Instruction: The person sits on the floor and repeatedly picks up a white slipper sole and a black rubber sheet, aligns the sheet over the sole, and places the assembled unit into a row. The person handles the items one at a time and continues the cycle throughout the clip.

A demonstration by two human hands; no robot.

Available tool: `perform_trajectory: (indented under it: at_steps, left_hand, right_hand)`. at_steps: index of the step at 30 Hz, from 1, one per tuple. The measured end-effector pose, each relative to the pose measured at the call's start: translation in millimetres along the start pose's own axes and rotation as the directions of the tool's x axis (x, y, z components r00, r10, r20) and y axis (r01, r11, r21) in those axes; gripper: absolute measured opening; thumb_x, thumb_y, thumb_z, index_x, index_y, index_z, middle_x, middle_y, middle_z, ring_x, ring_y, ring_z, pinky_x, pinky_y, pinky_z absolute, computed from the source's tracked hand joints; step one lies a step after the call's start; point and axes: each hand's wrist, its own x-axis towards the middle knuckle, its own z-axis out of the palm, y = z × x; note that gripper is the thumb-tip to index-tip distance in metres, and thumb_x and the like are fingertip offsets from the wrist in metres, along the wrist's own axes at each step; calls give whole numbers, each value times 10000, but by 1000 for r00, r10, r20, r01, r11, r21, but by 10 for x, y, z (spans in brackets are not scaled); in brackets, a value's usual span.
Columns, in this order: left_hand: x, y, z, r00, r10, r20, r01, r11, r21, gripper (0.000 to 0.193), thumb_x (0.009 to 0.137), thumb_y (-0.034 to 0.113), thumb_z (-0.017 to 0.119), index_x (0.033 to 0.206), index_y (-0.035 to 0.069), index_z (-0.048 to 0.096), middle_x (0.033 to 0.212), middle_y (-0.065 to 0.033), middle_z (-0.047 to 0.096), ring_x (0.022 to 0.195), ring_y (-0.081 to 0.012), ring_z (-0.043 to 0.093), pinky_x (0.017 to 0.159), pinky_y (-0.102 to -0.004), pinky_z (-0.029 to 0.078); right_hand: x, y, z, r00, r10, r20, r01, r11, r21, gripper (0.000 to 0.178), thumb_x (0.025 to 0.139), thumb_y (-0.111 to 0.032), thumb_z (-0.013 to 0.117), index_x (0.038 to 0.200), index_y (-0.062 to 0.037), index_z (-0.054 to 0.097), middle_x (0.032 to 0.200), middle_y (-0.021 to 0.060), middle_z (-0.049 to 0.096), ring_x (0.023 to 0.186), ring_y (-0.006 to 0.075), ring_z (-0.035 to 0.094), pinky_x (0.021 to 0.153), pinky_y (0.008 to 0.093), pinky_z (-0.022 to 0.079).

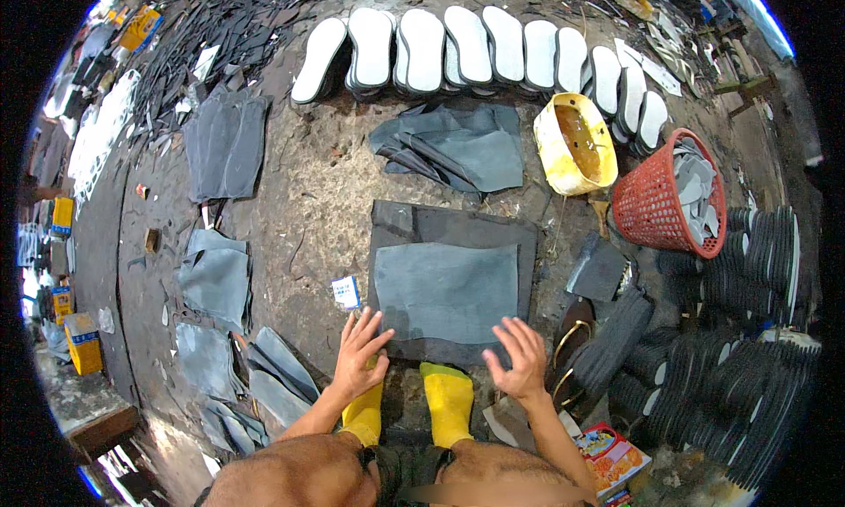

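A grey-blue sheet (446, 291), perhaps rubber or leather, lies flat on a larger dark mat (400, 223) in front of my feet. At the sheet's lower left corner is my left hand (359, 352), fingers apart and holding nothing. My right hand (519, 359) hovers by the lower right corner, also empty, its fingers spread and thumb held away. Whether either hand touches the sheet or mat, I cannot tell. A small white and blue box (346, 292) lies on the ground just beyond my left fingers.
White-topped soles (422, 49) stand in a row at the back. Folded grey sheets (475, 146) lie beyond the mat, with more stacks (214, 276) at left. A yellow container (576, 146) of brownish liquid and a red basket (656, 199) of scraps stand right, near piled dark soles (704, 401).
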Motion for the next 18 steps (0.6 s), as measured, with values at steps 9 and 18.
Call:
perform_trajectory:
  at_steps: [9, 18]
  left_hand:
    - [347, -7, 12, 971, -4, 239, -79, 939, 335, 619, 1002, 527, 541, 1530, 217, 457, 1637, -158, 319, 1533, -382, 240, 1202, -662, 134]
    - [1241, -550, -632, 966, 30, -256, 20, 981, 191, 643, 844, 226, 786, 1439, 178, 546, 1570, -162, 416, 1472, -443, 339, 1172, -604, 300]
  right_hand:
    - [64, -123, 278, 1000, 14, 2, -13, 971, -239, 601, 905, -411, 707, 1417, -119, 594, 1501, 167, 523, 1405, 373, 450, 1158, 569, 293]
    - [2399, 114, -233, 888, -86, -451, 42, 993, -106, 328, 928, -116, 677, 1236, -5, 667, 1179, 183, 685, 1090, 374, 626, 989, 473, 448]
